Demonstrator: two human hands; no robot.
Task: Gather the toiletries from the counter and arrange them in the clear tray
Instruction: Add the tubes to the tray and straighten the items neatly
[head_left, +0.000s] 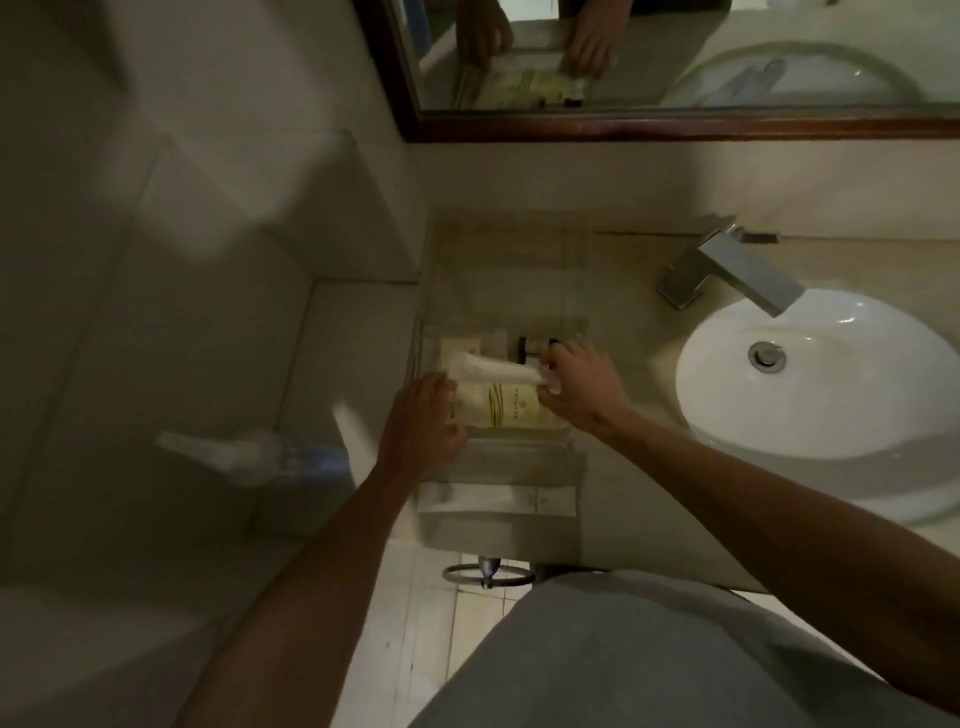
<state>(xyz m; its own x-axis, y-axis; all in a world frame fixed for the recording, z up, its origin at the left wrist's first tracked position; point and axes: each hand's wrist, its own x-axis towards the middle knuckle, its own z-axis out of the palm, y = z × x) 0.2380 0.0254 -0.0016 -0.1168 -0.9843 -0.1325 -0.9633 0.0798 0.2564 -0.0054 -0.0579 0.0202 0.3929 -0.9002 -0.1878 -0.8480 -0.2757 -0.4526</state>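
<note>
Your two hands sit at either end of the packets in the clear tray (519, 457), so the coming move turns on their long axis, which runs left to right across the tray. Your left hand (423, 423) rests at the left end of the cream packet (511, 410), fingers curled on its edge; whether it truly pinches it I cannot tell. Your right hand (582, 382) is at the right end, fingers closed narrowly on the tip of the white sachet (491, 368), which lies slightly tilted over the packet's far edge. Each hand is equally near its own end, so I judge a level set-down needs both working together.

Just beyond the sachet, two small dark-capped bottles (537, 349) lie close to your right fingertips; they are what could get knocked if you push the sachet farther back. A flat square packet (460, 345) lies at the far left of the tray.

One long white box (498, 501) lies on the counter (613, 499), near side of the tray, also lying left to right and not yet gathered. The sink (810, 395) and tap (727, 270) stand well to the right, clear of your reach.
</note>
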